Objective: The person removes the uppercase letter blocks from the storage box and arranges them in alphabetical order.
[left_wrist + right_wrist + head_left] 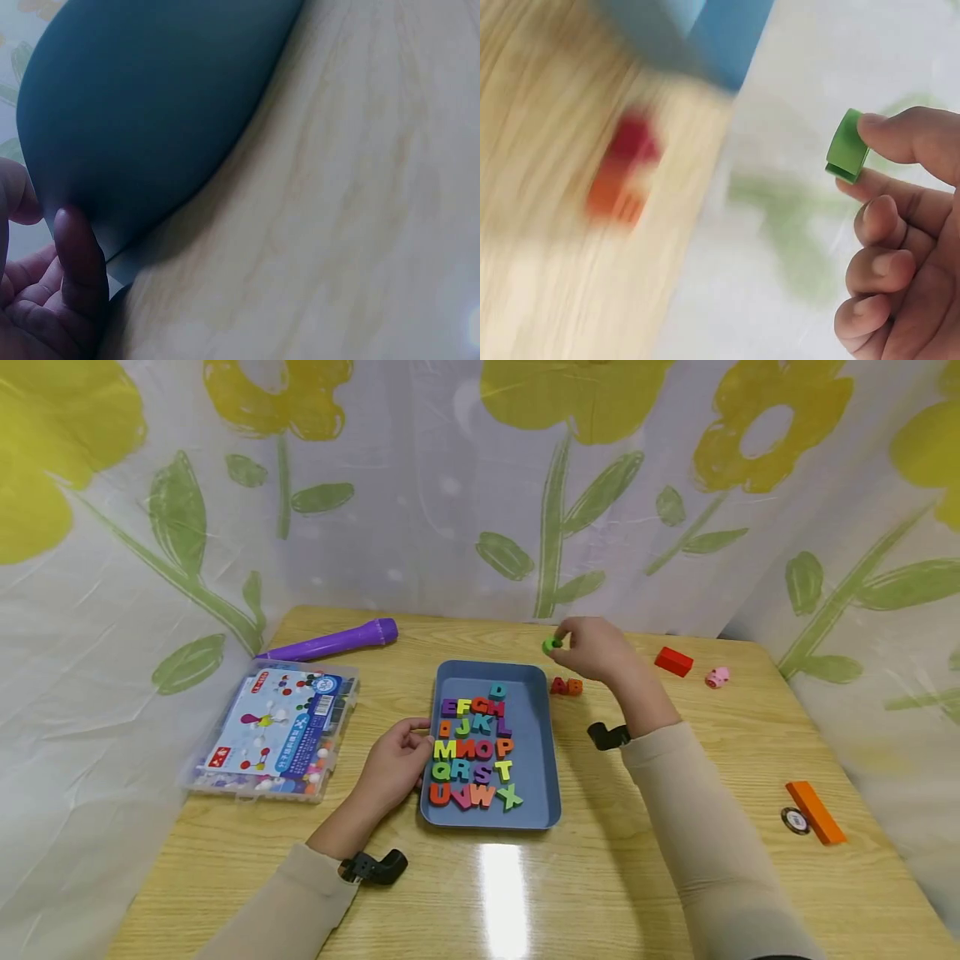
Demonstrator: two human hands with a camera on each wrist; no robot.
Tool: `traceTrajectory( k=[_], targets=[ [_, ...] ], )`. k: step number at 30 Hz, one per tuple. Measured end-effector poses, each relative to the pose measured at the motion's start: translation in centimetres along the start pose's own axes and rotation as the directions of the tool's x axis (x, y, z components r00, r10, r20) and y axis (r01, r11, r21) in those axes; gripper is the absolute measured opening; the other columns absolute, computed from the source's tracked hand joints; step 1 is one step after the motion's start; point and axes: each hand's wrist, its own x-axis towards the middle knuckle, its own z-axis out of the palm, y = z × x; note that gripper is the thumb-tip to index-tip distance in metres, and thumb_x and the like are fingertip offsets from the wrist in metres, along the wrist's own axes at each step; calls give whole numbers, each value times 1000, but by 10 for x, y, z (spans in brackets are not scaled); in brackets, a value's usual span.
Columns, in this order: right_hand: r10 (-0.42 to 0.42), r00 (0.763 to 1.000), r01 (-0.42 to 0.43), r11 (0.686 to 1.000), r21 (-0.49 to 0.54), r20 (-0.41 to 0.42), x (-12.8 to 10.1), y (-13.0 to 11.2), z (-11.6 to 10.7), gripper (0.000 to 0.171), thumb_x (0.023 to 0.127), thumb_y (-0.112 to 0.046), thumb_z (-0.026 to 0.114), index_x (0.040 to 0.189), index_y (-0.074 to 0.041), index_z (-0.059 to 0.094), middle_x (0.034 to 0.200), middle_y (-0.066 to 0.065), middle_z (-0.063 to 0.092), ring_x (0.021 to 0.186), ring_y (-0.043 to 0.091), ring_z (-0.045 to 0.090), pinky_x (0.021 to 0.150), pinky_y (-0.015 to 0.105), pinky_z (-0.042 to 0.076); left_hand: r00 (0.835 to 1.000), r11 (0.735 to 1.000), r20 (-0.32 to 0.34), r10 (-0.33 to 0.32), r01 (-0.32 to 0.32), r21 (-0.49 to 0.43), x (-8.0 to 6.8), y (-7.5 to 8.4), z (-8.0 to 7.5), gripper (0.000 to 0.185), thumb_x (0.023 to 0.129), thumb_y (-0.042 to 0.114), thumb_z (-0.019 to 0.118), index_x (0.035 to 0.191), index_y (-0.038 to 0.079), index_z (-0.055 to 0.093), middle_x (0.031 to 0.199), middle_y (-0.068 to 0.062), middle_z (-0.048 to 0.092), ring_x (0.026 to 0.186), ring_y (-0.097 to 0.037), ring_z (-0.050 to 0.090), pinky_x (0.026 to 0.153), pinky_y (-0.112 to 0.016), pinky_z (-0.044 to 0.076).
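A blue tray (487,817) holds rows of colourful toy letters (484,748). At its left side my left hand (395,755) holds the wall, thumb and fingers against the edge; in the left wrist view the thumb (81,262) presses the tray's outer wall (150,112). Beyond the tray's far right corner, my right hand (592,648) pinches a small green toy letter (847,146) between thumb and index finger, raised above the table. Its other fingers are curled. A red letter A (558,686) and an orange letter B (574,686) lie together just right of the tray.
On the left lie a clear box of molecule model parts (273,727) and a purple microphone-shaped toy (330,641). To the right are a red block (673,662), a pink pig figure (717,677), an orange bar (816,812) and a black-and-white chip (795,821). A flowered curtain (420,527) hangs behind.
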Motion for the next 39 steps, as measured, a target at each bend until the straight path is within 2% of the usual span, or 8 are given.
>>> traceTrajectory(
  k=[4,8,12,19,26,31,35,39],
  targets=[
    [94,995,-93,995,-36,36,-10,44,1,38,105,-30,70,131,-2,72,111,17,75,91,32,67,82,49,57,1000,1000,1,-4,4,3,0,0,-2,39,110,23,61,147,10,62,107,-16,72,69,-18,65,60,-32,59],
    [151,984,-144,987,-71,99,-17,74,14,37,105,-28,70,130,-2,72,131,22,72,107,37,70,93,54,59,1000,1000,4,-11,11,1,-1,-1,-3,39,110,23,62,147,11,62,106,-15,72,70,-17,66,60,-33,60],
    [162,976,-154,986,-65,145,-20,90,28,38,105,-27,71,133,-3,71,136,24,70,113,38,68,100,57,58,1000,1000,11,-5,5,-6,0,-1,-3,40,110,24,62,147,11,62,106,-15,72,70,-17,66,60,-33,60],
    [140,982,-130,988,-88,123,-18,97,37,36,104,-21,68,137,-5,71,138,25,69,114,40,68,104,61,56,1000,1000,10,4,-4,-3,1,1,0,39,110,24,61,147,10,61,105,-14,71,68,-19,65,59,-33,60],
    [149,980,-141,988,-66,130,-21,95,36,46,105,-21,67,148,-4,62,135,25,69,111,39,65,103,60,56,1000,1000,9,-12,12,2,-1,1,1,40,110,24,61,147,10,61,105,-14,71,71,-20,65,61,-32,60],
    [146,983,-146,989,-12,108,-23,81,13,56,108,-26,65,158,-3,52,134,25,67,115,40,65,99,59,57,1000,1000,4,-6,6,7,0,-1,0,39,110,24,61,147,11,61,104,-13,70,71,-20,64,61,-32,60],
    [96,993,-95,995,-13,67,-21,51,-8,52,109,-29,63,154,-4,56,127,22,69,110,37,67,95,56,58,1000,1000,8,-3,3,12,0,-1,0,39,110,24,61,147,10,60,103,-13,70,70,-20,63,60,-32,60],
    [5,998,-2,999,-45,66,-12,9,-6,46,108,-29,65,148,-5,63,124,18,71,104,33,67,94,53,58,1000,1000,10,-4,4,1,1,-1,1,39,110,24,61,147,10,61,103,-13,70,70,-20,63,61,-31,59]
  ],
)
